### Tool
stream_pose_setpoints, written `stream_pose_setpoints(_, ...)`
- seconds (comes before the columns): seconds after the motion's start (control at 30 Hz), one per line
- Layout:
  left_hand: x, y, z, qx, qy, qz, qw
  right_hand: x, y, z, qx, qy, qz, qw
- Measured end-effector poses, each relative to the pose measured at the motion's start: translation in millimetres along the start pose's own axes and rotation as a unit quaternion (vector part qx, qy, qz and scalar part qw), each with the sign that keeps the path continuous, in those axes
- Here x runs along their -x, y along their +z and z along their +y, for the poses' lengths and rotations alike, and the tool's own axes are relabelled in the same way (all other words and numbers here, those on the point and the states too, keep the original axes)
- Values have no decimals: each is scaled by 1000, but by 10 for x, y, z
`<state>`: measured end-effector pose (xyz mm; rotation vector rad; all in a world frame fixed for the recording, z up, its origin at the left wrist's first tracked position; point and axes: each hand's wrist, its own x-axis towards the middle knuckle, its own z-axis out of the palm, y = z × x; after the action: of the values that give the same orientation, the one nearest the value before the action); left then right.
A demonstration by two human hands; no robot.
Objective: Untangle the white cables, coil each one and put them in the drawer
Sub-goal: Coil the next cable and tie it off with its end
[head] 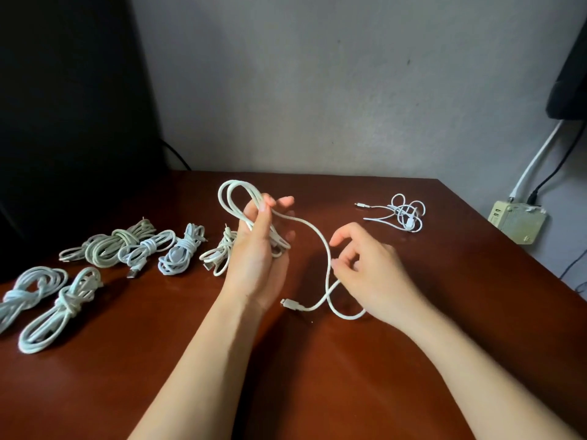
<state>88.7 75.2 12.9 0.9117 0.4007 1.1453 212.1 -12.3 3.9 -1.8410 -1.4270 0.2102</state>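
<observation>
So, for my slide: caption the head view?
Left hand holds a half-coiled cable; right hand pinches its tail; coiled bundles lie left.

1. The left hand (254, 258), upright at centre, grips several loops of a white round-sheathed cable (319, 236).
2. The right hand (368, 274), at 3 o'clock of the left, pinches the cable's free length. The plug end (287, 303) points toward 9 o'clock, just beside the left wrist.
3. On the reddish-brown wooden table (317, 392), knotted white cable bundles (181, 249) lie at 9 o'clock.
4. A thin white cord tangle (405, 214) lies at 2 o'clock.
</observation>
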Motion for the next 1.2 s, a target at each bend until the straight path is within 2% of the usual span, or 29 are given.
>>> stream_pose_setpoints(0.23, -22, -64, 33, 67, 3, 4, 998, 148, -14, -283, 182, -18, -9, 983)
stream_pose_setpoints(0.33, -29, -37, -2, 35, 22, 10, 999, 150, -25, -307, 235, -38, -6, 971)
stream_pose_setpoints(0.4, -34, -29, -40, -25, 53, 21, 998, 146, -21, -288, 242, -61, -19, 968)
stream_pose_setpoints(0.53, -50, -56, -105, -148, 107, 47, 982, 160, -6, -225, 194, -131, -49, 971)
stream_pose_setpoints(0.7, -61, -134, -156, -244, 65, 48, 966, 145, -8, -169, 92, -195, -50, 975)
stream_pose_setpoints(0.87, -27, -149, -227, -338, 23, -54, 939, 107, -20, -155, -45, -222, -21, 974)
stream_pose_setpoints(1.0, 83, -41, -163, -343, -38, -157, 925, 79, -67, -154, -124, -227, 20, 966)
stream_pose_setpoints(1.2, 128, 34, -120, -331, -107, -206, 915, 1, -105, -65, -189, -169, 52, 966)
